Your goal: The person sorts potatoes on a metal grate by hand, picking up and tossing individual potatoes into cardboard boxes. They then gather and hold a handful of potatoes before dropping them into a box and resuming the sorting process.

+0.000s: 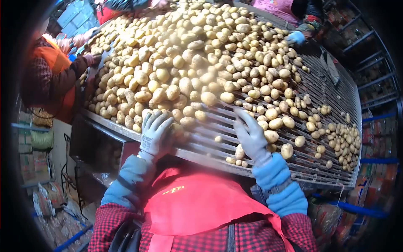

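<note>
A large heap of potatoes [168, 88] covers much of a slatted metal sorting table [214, 140]. My left hand [156, 133], in a grey-white work glove, rests at the heap's near edge with its fingers stretched over the closest potatoes. To its right, my right hand [252, 136] wears a similar glove and lies low over the bars, fingers extended. Beside that hand are a potato [271, 136] and several small ones [239, 152] near the front edge. Neither hand shows a potato gripped, though the left palm is hidden.
A person in an orange vest [54, 59] stands at the left. Across the table, a blue-gloved hand [296, 38] of another person touches the heap. Small potatoes [344, 140] gather at the right end. A metal chute [103, 145] sits below the left front edge.
</note>
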Demonstrator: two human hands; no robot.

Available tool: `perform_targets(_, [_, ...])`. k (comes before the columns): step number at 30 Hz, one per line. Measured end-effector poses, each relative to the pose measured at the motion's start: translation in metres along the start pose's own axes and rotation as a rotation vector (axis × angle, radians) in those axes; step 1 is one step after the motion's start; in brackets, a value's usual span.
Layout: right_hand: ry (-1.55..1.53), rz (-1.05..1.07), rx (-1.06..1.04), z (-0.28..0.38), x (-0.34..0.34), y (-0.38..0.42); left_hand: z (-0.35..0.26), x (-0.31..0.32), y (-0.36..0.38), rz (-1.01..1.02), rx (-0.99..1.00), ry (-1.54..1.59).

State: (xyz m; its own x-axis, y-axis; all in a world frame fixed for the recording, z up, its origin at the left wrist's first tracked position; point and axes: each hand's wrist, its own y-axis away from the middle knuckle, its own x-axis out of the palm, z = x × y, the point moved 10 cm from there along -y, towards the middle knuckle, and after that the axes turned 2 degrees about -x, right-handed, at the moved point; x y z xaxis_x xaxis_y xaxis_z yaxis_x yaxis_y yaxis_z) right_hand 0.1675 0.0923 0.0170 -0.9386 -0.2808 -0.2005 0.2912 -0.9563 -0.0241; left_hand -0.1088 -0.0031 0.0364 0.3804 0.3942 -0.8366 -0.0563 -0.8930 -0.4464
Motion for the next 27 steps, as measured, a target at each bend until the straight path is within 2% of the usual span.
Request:
perform_targets(1, [0.007, 0.060, -0.066, 0.016, 0.017, -0.021, 0.002, 0.001, 0.002, -0.001, 0.002, 0.009])
perform_targets(2, [0.211, 0.114, -0.195, 0.010, 0.031, -0.042, 0.004, 0.003, 0.001, 0.017, 0.003, 0.000])
perform_targets(3, [0.264, 0.167, -0.217, 0.022, 0.048, -0.058, 0.004, 0.004, 0.001, 0.032, 0.001, -0.008])
perform_targets(5, [0.513, 0.168, -0.516, 0.013, 0.077, -0.085, 0.003, 0.004, -0.001, 0.041, -0.014, -0.005])
perform_targets(8, [0.731, 0.226, -0.602, 0.012, 0.099, -0.085, 0.004, 0.002, -0.001, 0.028, -0.031, -0.021])
perform_targets(11, [0.505, 0.418, -0.389, 0.017, 0.081, -0.071, 0.004, 0.001, -0.004, 0.028, -0.041, -0.027])
perform_targets(12, [0.461, 0.379, -0.363, 0.023, 0.072, -0.070, 0.004, 0.000, -0.004, 0.028, -0.043, -0.021])
perform_targets(15, [0.441, 0.312, -0.126, 0.012, 0.060, -0.098, 0.006, 0.001, -0.002, 0.020, -0.028, -0.005])
perform_targets(17, [0.607, 0.365, 0.104, -0.014, 0.072, -0.122, 0.006, 0.000, -0.002, 0.027, -0.024, -0.001])
perform_targets(19, [0.855, 0.461, 0.106, -0.014, 0.095, -0.140, 0.004, -0.002, -0.004, 0.031, -0.031, 0.011])
perform_targets(22, [0.957, 0.514, 0.117, -0.021, 0.115, -0.154, 0.009, -0.002, -0.004, 0.028, -0.034, 0.032])
perform_targets(26, [1.029, 0.511, 0.181, -0.019, 0.122, -0.151, 0.013, -0.001, -0.001, 0.049, -0.055, 0.083])
perform_targets(27, [1.073, 0.456, 0.153, -0.023, 0.120, -0.151, 0.016, 0.000, -0.001, 0.049, -0.050, 0.091])
